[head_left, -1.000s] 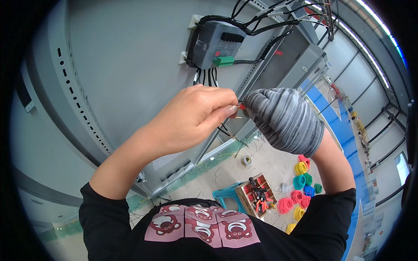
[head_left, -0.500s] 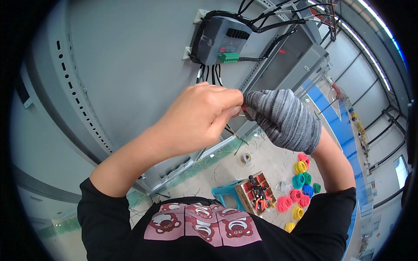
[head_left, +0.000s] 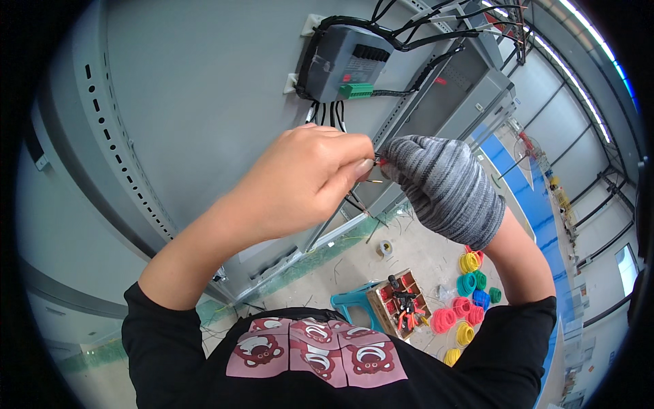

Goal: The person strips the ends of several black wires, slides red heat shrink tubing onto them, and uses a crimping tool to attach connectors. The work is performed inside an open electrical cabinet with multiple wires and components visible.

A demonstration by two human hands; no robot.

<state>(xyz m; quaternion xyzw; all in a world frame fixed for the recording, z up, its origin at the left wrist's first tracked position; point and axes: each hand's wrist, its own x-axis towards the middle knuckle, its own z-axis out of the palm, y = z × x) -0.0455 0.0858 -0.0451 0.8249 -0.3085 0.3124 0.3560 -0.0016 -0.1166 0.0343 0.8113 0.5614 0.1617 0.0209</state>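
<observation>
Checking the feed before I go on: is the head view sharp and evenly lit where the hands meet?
Head view: even daylight, no glare; bare left hand and grey striped knit-gloved right hand are sharp; thin wire ends between them too small to resolve; fisheye bends the grey metal cabinet panel.

Thin wire (head_left: pixel 376 172), red-tipped, bare copper strands showing, pinched between both hands before grey panel

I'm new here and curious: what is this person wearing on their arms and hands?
The left hand is bare. The right hand wears a knitted glove striped grey and black, ending at the wrist. Both arms have black sleeves pushed up towards the elbows.
</observation>
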